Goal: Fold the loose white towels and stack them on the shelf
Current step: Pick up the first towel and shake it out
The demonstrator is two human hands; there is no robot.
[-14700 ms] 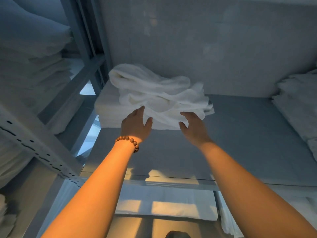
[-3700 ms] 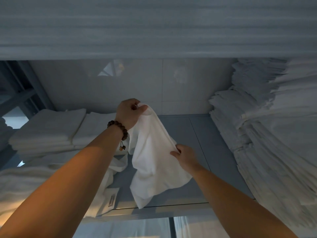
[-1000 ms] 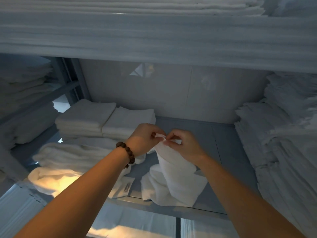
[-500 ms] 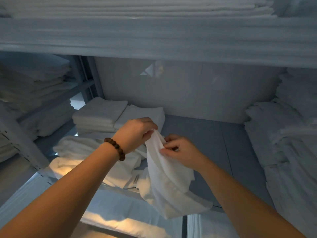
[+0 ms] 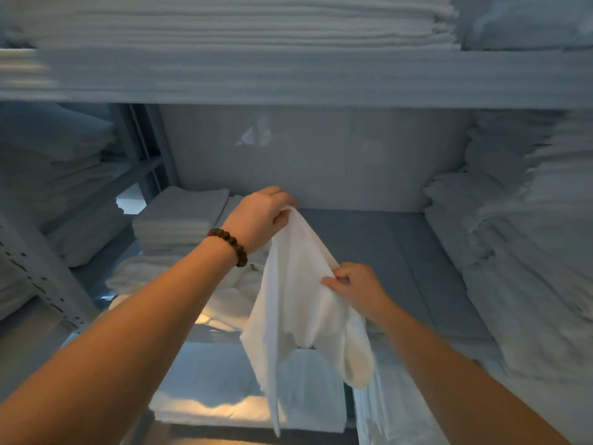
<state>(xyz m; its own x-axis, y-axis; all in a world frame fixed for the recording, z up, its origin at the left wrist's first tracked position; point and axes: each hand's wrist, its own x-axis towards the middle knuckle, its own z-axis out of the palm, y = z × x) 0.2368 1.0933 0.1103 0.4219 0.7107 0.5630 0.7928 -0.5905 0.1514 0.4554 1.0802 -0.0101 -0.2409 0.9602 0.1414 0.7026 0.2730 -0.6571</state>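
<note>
A loose white towel [image 5: 298, 303] hangs in the air over the front edge of the grey shelf [image 5: 369, 248]. My left hand [image 5: 258, 216], with a bead bracelet on its wrist, pinches the towel's top corner. Lower and to the right, my right hand [image 5: 356, 287] grips the towel's edge. The towel's lower end drapes below shelf level. Two folded towel stacks [image 5: 179, 216] sit at the shelf's back left. In front of them lies a heap of loose white towels [image 5: 179, 281].
A tall pile of white linen [image 5: 519, 258] fills the shelf's right side. The shelf above [image 5: 288, 78] carries more folded linen. A perforated metal upright [image 5: 35, 271] stands at left, with linen on the neighbouring rack. Folded towels [image 5: 231, 393] lie on the shelf below.
My left hand has risen with the towel's corner, and my right hand has slid down and right along its edge. The towel has lifted off the shelf and spread out.
</note>
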